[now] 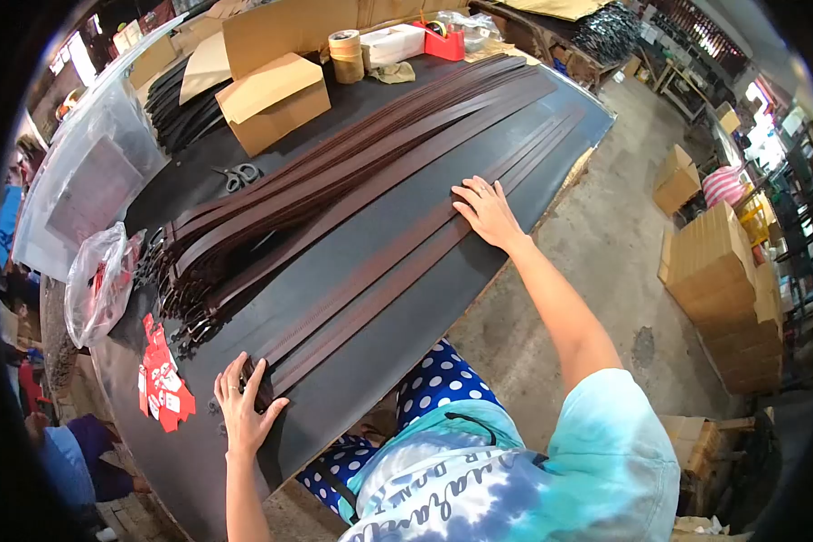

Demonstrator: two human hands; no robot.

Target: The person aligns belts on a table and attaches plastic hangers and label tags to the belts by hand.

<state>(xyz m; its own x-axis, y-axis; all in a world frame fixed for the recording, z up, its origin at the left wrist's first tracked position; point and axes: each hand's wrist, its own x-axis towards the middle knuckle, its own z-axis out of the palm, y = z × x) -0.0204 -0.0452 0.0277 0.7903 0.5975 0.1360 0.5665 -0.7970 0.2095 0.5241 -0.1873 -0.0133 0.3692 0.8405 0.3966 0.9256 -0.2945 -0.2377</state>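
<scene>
Two long dark brown straps [370, 280] lie side by side along the dark tabletop [379, 379]. At their near left ends rests my left hand [247, 411], its fingers apart and touching the strap ends. My right hand [488, 212] lies with spread fingers across both straps further up the table. Beyond them is a thick pile of brown straps [361, 163], with dark metal buckles [185, 298] bunched at its left end. Red tags [164, 379] are scattered left of my left hand.
Grey-handled scissors [237, 177], an open cardboard box [275, 99], tape rolls [345, 56] and a red tape dispenser [443, 41] are behind the pile. A plastic bag [102, 285] is at the left edge. Cardboard boxes [718, 289] stand on the floor at right. Another person [68, 461] is lower left.
</scene>
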